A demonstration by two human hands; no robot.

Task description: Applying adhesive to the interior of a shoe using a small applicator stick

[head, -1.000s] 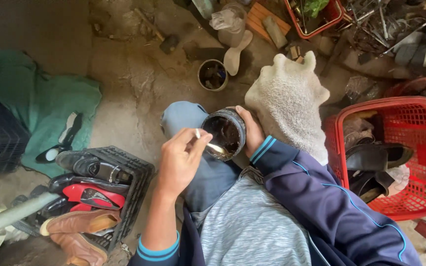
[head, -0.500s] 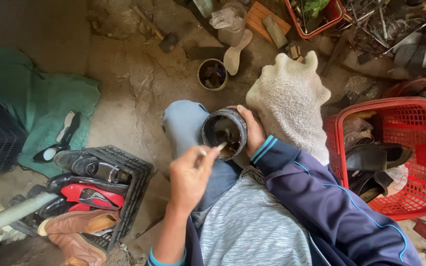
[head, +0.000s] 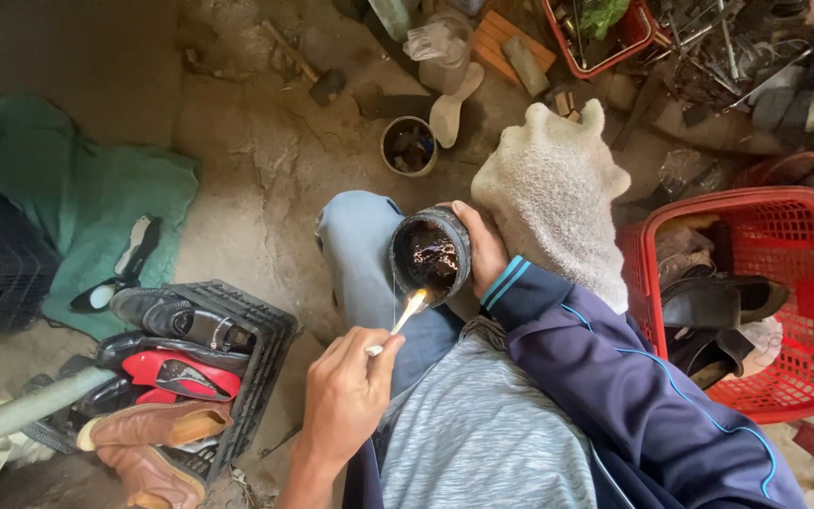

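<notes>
Right hand (head: 482,247) grips the tin (head: 431,254) tipped, left hand (head: 346,396) pinches a stick (head: 405,316) w/ maybe glue, so goo could drip onto the knee (head: 360,245).

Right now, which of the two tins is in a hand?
The dark tin tilted on the knee, gripped by the right hand; the other tin stands alone on the floor.

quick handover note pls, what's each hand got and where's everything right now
Left hand: pinching a thin stick, its glue-wet tip just below the can's rim.
Right hand: gripping the dark glue can, tilted over the knee.
Nearby: shoes in a black crate at left, red basket at right.
Done: stick loaded with glue.
Left: no glue applied to any shoe that I can see.
</notes>
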